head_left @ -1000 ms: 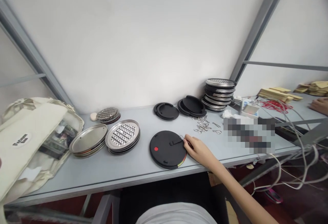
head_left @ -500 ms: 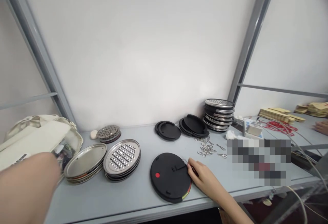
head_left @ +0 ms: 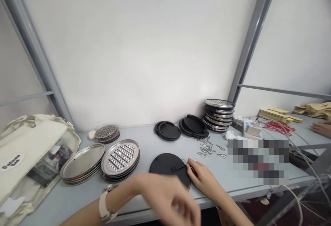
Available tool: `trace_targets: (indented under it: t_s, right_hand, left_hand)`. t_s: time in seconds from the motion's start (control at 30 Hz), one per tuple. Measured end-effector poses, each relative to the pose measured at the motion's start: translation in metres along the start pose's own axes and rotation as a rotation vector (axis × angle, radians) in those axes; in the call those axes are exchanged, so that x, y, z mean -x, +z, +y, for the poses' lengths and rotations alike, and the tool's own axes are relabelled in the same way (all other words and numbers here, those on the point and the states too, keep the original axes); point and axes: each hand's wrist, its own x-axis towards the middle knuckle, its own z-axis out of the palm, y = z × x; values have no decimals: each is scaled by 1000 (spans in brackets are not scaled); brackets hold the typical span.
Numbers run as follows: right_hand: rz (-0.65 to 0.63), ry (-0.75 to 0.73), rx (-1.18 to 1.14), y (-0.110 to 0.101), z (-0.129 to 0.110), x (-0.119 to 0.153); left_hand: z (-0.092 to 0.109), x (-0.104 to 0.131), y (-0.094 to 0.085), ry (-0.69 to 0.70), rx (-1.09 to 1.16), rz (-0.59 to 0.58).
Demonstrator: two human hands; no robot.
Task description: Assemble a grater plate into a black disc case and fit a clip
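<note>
In the head view a round black plastic disc (head_left: 168, 164) lies flat on the grey table, partly covered by my left hand. My right hand (head_left: 203, 176) is closed at the disc's right edge, pinching a small wire clip (head_left: 184, 161) beside the disc's raised tab. My left hand (head_left: 170, 198), below a white-strapped wristwatch (head_left: 103, 205), hangs over the disc's near side. Its fingers curl downward and are blurred, and whether they hold anything is hidden. Loose wire clips (head_left: 206, 149) are scattered behind my right hand.
At left stand a cream bag (head_left: 38, 139), plain metal discs (head_left: 84, 162) and round metal graters (head_left: 121, 158). Further back are small graters (head_left: 107, 133), black discs (head_left: 169, 131) and a tall grater stack (head_left: 219, 114). Another person's hand (head_left: 322, 128) shows at far right.
My left hand has swung in from the left side to over the disc, hiding its red dot. My right hand stays at the disc's edge. The view has shifted slightly.
</note>
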Motion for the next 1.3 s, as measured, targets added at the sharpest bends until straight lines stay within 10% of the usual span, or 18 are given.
trace_targets:
  t_s: [0.1,0.33,1.3]
  right_hand:
    - [1,-16,-11,1,1,-1]
    - [5,-31,3,1,1,-1]
    - [-3,-57,53,-1,-1,1]
  left_hand:
    - [-18,-20,-6,-149,-198,405]
    - [-47,-43,0,-159,-269,553]
    - [-54,-44,3,46,-341,545]
